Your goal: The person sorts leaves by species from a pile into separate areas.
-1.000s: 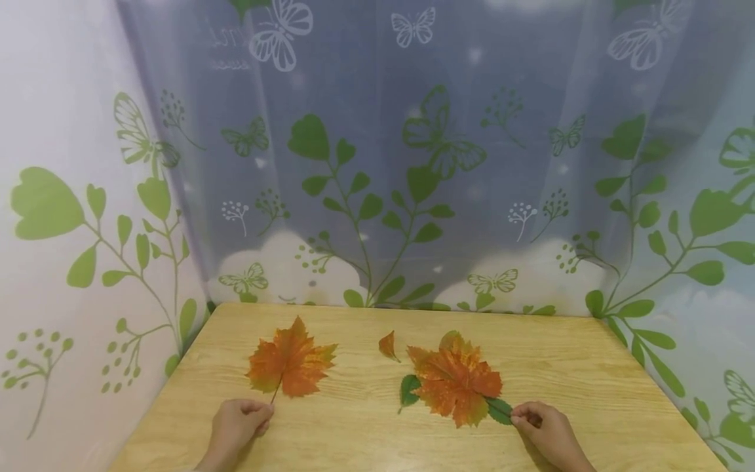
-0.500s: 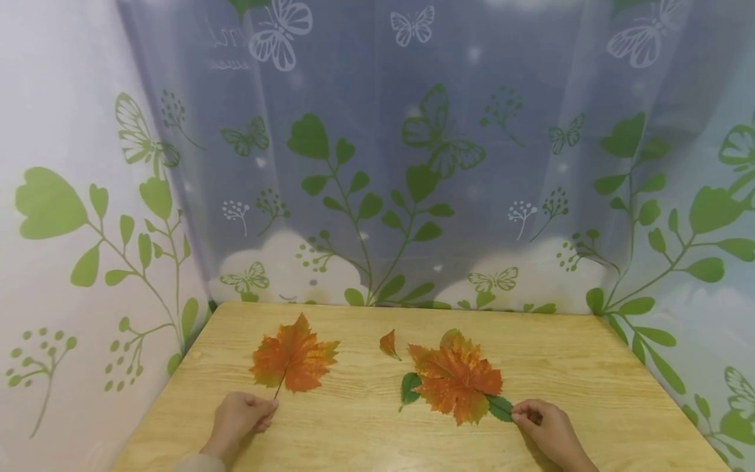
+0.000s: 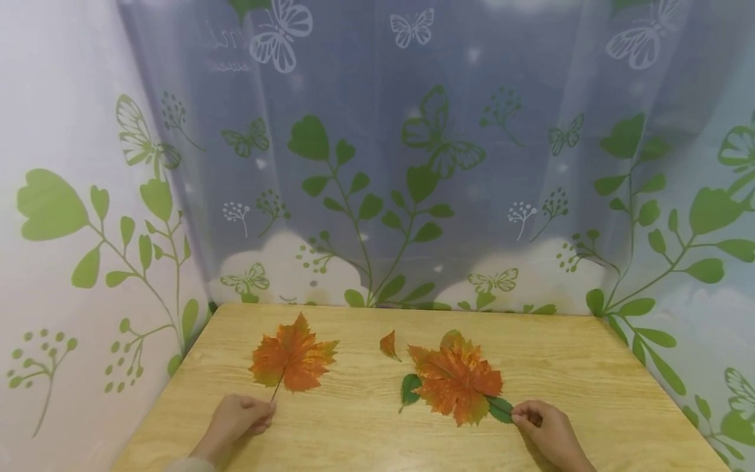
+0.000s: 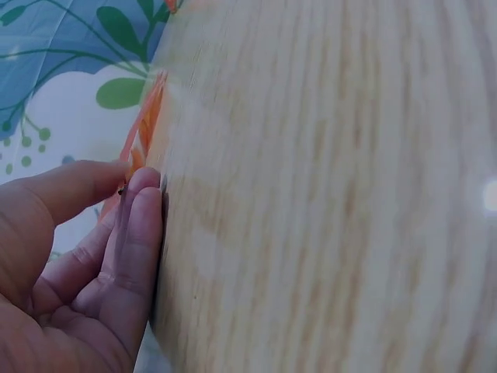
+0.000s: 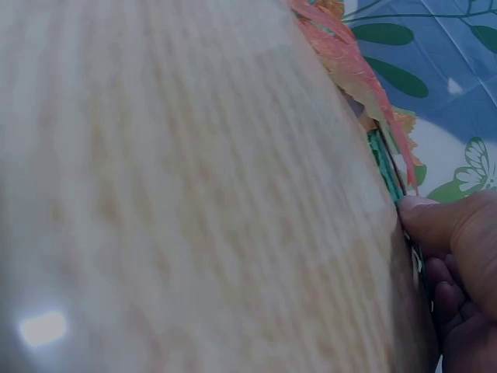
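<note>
In the head view, my left hand (image 3: 243, 418) pinches the thin dark stem of an orange maple leaf (image 3: 295, 357) at the left side of the table. Thumb and fingertips meet at that stem in the left wrist view, where the leaf shows nearly edge-on. On the other side, my right hand (image 3: 547, 426) pinches the stem of a second orange maple leaf (image 3: 457, 380). This one overlaps a green leaf (image 3: 500, 410) near my right fingertips and another green leaf (image 3: 409, 388) at its left edge. An orange-green leaf tip (image 3: 451, 337) shows behind it.
A small curled orange leaf (image 3: 388, 343) lies between the two maple leaves, towards the back of the wooden table (image 3: 354, 426). Curtains (image 3: 377, 164) printed with plants and butterflies hang behind the table and along both sides.
My left hand and its maple leaf have shifted slightly to the right and away from me, then stayed nearly in place. The right hand and the leaves near it look unmoved.
</note>
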Demonstrator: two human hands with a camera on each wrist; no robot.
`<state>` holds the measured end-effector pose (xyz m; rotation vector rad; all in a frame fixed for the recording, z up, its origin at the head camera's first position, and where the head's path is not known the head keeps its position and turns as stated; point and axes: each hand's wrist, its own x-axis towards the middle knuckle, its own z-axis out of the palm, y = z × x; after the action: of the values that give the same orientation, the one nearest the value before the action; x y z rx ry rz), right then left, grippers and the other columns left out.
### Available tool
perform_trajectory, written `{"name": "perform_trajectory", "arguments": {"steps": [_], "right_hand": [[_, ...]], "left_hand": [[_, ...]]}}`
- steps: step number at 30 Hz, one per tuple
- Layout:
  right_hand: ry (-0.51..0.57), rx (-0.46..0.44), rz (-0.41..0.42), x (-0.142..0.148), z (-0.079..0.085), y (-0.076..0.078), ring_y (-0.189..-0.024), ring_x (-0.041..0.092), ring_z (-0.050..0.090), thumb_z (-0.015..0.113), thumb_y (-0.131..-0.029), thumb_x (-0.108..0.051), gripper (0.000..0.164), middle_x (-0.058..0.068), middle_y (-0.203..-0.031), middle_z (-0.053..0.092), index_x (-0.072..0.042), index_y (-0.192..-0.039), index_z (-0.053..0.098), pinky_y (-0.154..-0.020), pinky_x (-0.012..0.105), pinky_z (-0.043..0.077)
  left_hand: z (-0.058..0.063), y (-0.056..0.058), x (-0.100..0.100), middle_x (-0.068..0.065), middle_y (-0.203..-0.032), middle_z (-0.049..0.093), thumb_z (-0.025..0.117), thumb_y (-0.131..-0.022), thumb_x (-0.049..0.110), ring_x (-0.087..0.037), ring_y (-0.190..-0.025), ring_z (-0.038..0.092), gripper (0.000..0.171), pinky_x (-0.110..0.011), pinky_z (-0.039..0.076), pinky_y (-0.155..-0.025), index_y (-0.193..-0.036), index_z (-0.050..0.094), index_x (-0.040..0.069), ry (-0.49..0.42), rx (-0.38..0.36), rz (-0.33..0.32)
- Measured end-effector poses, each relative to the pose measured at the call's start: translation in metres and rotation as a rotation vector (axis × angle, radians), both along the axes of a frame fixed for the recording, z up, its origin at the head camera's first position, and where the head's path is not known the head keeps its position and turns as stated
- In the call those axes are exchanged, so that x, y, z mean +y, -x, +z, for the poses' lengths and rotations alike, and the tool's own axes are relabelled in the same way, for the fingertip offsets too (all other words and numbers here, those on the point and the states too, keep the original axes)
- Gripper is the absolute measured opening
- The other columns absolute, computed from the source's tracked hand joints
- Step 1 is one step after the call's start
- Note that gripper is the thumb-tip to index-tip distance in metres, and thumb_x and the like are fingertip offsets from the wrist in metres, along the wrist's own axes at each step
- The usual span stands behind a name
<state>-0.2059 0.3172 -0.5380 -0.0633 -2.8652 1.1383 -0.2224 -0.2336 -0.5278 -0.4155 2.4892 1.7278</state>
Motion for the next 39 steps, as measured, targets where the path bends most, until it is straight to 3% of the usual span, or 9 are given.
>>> {"name": "perform_trajectory", "arguments": {"steps": [14, 23, 35, 39], "right_hand": [[0.002, 0.007, -0.002, -0.002, -0.001, -0.001, -0.068, 0.005, 0.052, 0.069, -0.087, -0.012, 0.009, -0.002, -0.082, 0.063, -0.007, -0.095, 0.07, -0.061, 0.022, 0.045], [-0.03, 0.108, -0.031, -0.004, 0.007, -0.004, -0.07, 0.003, 0.052, 0.069, -0.088, -0.01, 0.007, 0.0, -0.085, 0.065, -0.007, -0.094, 0.07, -0.063, 0.021, 0.046], [-0.042, 0.261, -0.053, -0.026, 0.033, -0.002, -0.068, 0.001, 0.052, 0.07, -0.087, -0.011, 0.009, -0.001, -0.079, 0.063, -0.004, -0.092, 0.07, -0.062, 0.018, 0.048], [0.002, 0.221, -0.069, -0.047, 0.044, 0.001, -0.067, 0.005, 0.053, 0.07, -0.087, -0.009, 0.008, 0.001, -0.078, 0.064, -0.003, -0.091, 0.07, -0.061, 0.018, 0.047]], "left_hand": [[0.0, -0.004, 0.002, -0.007, -0.066, 0.067, 0.074, -0.081, 0.006, -0.015, -0.06, 0.064, 0.014, -0.024, 0.055, -0.055, -0.081, 0.07, -0.008, 0.056, 0.036, -0.001], [-0.002, -0.002, 0.002, -0.007, -0.066, 0.067, 0.074, -0.08, 0.005, -0.014, -0.059, 0.064, 0.013, -0.024, 0.055, -0.054, -0.08, 0.07, -0.007, 0.044, 0.031, 0.013], [0.0, -0.002, 0.003, -0.008, -0.067, 0.068, 0.074, -0.079, 0.003, -0.014, -0.059, 0.064, 0.012, -0.024, 0.055, -0.054, -0.08, 0.069, -0.008, 0.003, 0.01, 0.029], [-0.001, -0.002, 0.002, -0.008, -0.067, 0.068, 0.075, -0.08, 0.004, -0.014, -0.06, 0.065, 0.013, -0.024, 0.055, -0.055, -0.081, 0.069, -0.008, 0.0, 0.007, 0.026]]}}
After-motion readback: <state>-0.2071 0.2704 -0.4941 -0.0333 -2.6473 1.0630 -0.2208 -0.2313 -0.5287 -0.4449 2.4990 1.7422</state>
